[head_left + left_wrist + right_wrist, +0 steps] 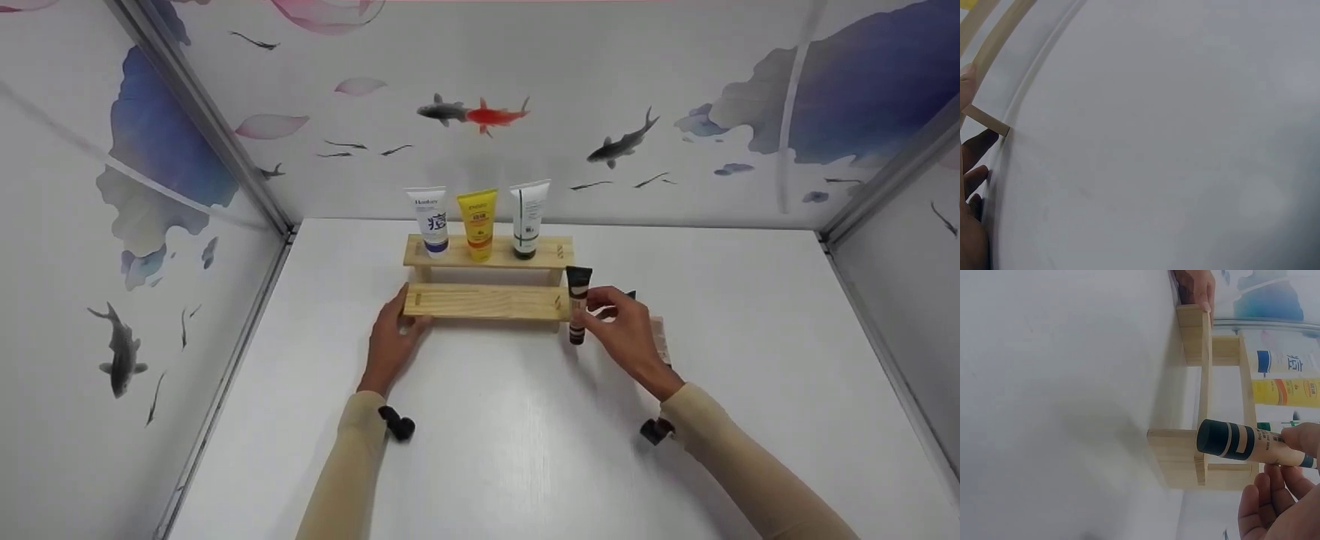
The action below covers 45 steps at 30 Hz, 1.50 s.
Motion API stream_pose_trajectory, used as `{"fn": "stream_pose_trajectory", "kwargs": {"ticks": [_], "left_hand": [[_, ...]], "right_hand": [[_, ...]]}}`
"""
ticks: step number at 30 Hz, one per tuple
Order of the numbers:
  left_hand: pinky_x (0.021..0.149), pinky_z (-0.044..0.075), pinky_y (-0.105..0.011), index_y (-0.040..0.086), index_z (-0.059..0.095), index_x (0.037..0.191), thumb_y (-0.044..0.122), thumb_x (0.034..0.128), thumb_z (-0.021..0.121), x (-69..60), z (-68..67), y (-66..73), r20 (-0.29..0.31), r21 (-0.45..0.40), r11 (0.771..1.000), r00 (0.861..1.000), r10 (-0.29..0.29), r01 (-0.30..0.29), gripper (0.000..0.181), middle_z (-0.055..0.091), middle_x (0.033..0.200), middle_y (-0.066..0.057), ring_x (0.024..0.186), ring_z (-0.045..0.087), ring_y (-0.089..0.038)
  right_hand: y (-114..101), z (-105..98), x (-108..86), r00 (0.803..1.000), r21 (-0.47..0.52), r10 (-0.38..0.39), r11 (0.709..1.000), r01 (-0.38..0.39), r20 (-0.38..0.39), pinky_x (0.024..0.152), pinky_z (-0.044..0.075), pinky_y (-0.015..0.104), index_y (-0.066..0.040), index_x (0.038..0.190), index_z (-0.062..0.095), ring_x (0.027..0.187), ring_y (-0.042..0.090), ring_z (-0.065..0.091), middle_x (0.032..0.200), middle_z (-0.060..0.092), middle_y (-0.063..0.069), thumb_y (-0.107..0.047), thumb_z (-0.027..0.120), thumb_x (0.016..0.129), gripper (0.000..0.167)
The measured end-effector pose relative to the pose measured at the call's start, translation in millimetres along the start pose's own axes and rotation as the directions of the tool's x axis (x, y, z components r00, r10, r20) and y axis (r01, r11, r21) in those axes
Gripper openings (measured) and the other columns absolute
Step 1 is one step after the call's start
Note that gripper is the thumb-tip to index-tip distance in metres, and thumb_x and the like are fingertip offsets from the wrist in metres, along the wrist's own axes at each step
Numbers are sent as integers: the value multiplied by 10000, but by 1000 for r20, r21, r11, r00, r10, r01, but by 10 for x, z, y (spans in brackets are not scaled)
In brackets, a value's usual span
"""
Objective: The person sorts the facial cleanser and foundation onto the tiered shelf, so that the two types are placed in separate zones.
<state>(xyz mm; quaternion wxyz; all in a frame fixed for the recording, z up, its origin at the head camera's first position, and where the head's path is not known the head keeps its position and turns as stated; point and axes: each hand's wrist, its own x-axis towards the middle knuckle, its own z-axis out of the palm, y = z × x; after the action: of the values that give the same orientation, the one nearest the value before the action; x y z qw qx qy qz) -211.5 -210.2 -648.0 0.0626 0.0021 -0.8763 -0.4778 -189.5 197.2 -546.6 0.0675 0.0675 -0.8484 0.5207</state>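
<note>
A two-tier wooden display rack (487,301) stands on the white table. My left hand (388,341) grips the left end of its lower shelf, the thumb at the front edge and the fingers around the end. My right hand (626,334) pinches a small beige-and-black squeeze tube (577,304) between thumb and fingers. That tube is upright, cap down, just off the right end of the lower shelf. On the upper shelf stand a white tube with a blue cap (429,217), a yellow tube (478,221) and a white tube with a dark green cap (529,214).
A beige item with a printed face (661,337) lies on the table behind my right hand, mostly hidden by it. White panels painted with fish surround the table (480,450) at the back and both sides.
</note>
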Motion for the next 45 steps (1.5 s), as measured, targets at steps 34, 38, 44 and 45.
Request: {"fn": "stream_pose_trajectory", "kwargs": {"ticks": [34, 38, 44, 45], "left_hand": [[1288, 390, -473, 208, 286, 1764, 583, 1058, 676, 5, -23, -79, 24, -31, 999, 999, 23, -22, 889, 432, 1719, -111, 1549, 469, -292], [1285, 391, -491, 178, 293, 1760, 561, 1057, 690, 11, -24, -56, 19, -43, 998, 999, 35, -35, 894, 428, 1719, -147, 1555, 460, -323], [1290, 385, -482, 183, 301, 1758, 549, 1057, 700, 18, -20, -35, 23, -60, 998, 999, 33, -32, 886, 422, 1725, -141, 1564, 450, -317], [1289, 387, -480, 183, 300, 1759, 547, 1057, 701, 22, -16, -35, 24, -59, 998, 999, 32, -30, 886, 422, 1725, -140, 1563, 451, -314]], "right_hand": [[-26, 304, 334, 999, 194, -53, 980, 51, 6, 960, 583, 357, -14, 1180, 764, 1070, 254, 689, 1132, 752, 147, -93, 857, 980, 234], [-72, 350, 341, 998, 202, -48, 979, 42, 27, 1010, 565, 481, -6, 1221, 752, 1106, 283, 681, 1174, 746, 166, -77, 835, 999, 248], [-53, 422, 376, 994, 256, -90, 964, 72, 62, 970, 570, 415, -66, 1208, 769, 1098, 245, 680, 1170, 752, 99, -131, 855, 994, 240], [-53, 438, 381, 993, 263, -95, 962, 75, 63, 962, 568, 402, -61, 1209, 768, 1098, 249, 678, 1174, 752, 103, -117, 853, 992, 240]]}}
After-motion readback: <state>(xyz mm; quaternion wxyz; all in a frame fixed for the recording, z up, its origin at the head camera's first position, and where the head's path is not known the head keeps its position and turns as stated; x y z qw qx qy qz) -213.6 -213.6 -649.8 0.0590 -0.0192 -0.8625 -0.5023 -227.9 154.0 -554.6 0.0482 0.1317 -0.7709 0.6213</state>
